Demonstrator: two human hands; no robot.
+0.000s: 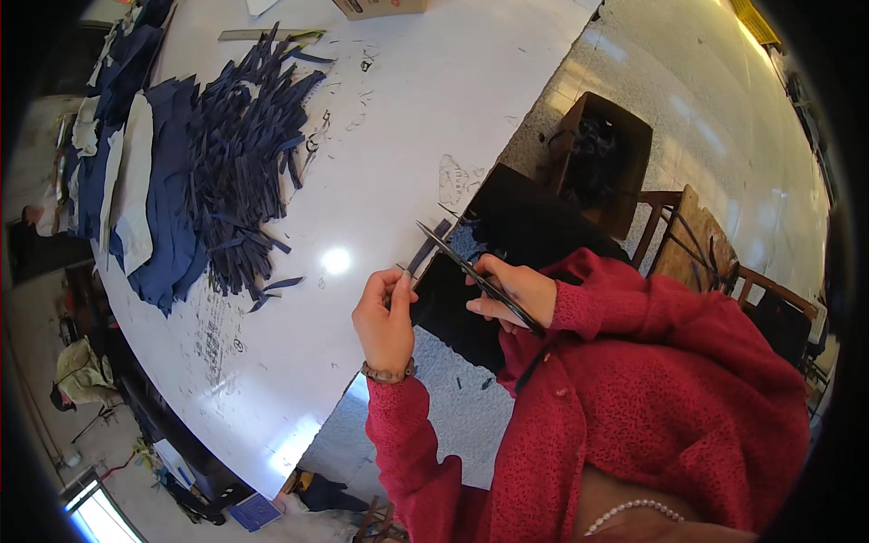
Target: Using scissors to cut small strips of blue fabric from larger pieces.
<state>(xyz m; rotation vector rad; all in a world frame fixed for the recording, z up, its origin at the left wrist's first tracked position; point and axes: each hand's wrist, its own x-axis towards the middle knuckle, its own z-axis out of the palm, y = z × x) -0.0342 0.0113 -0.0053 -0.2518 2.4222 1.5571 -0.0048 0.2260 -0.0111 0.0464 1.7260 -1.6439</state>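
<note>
My left hand [386, 321] pinches the near end of a narrow dark navy fabric strip [422, 254] over the table's right edge. My right hand [518, 294] grips a pair of black-handled scissors [491, 288]. The scissor blades are parted and cross the strip near its far end; whether they touch the cloth I cannot tell. Farther left on the white table [362, 172] lies a loose heap of cut navy strips [249, 154]. Against it rests a stack of wider navy cloth [167, 199] with white pieces [136, 195] on top.
A metal ruler [258, 35] and a cardboard box [378, 7] are at the table's far side. Black cloth [534, 217] hangs beside the table edge. Right of it stand an open box of dark scraps [597, 149] and a wooden chair [692, 240]. Another person [86, 373] is at far left.
</note>
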